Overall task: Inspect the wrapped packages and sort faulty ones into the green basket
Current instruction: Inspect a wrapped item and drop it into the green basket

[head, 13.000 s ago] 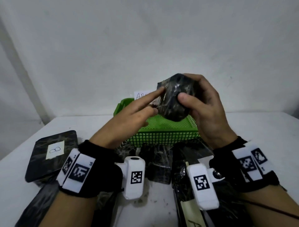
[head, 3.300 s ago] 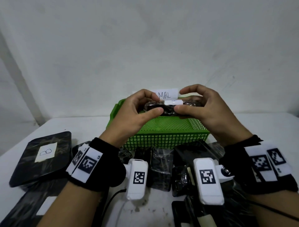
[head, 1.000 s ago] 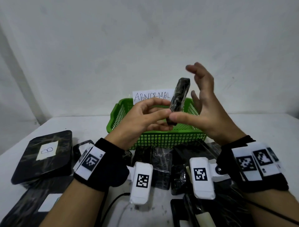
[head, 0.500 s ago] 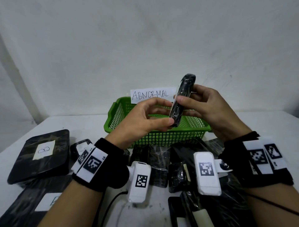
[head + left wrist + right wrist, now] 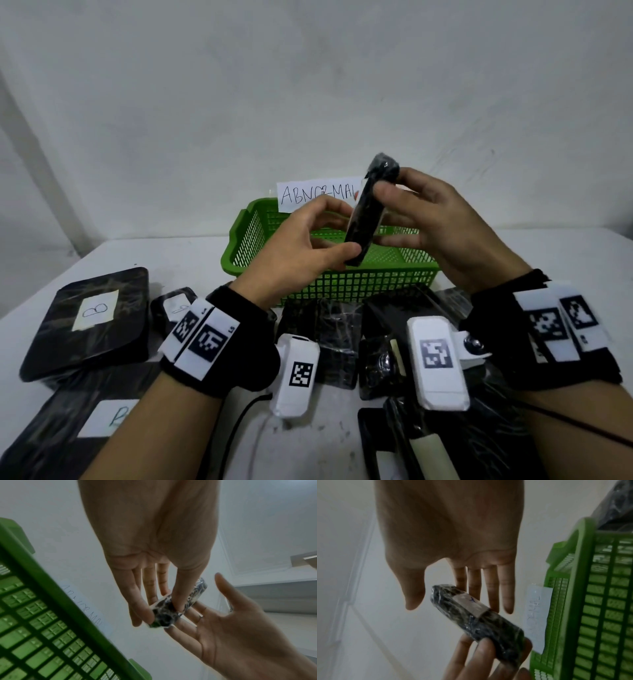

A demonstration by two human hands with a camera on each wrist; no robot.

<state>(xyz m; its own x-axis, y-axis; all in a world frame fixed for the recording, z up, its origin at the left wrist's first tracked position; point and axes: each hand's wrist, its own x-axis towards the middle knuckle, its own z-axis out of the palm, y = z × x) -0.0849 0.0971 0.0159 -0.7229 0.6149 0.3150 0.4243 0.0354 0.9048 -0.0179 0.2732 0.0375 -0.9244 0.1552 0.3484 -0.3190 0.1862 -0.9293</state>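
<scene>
I see my left hand (image 5: 301, 246) pinching the lower end of the slim black wrapped package (image 5: 368, 212), thumb against fingertips. Right hand (image 5: 442, 226) spread behind it, fingers straight, thumb clear. Package near upright, in the air over the green basket (image 5: 239, 240), by its ABNORMAL sign (image 5: 308, 195).

White table (image 5: 178, 255), pale wall (image 5: 308, 85) behind, black cable (image 5: 239, 419).

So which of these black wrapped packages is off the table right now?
The slim package, pinched at its lower end by the left hand, with the right hand touching it; the other packages lie on the table.
</scene>
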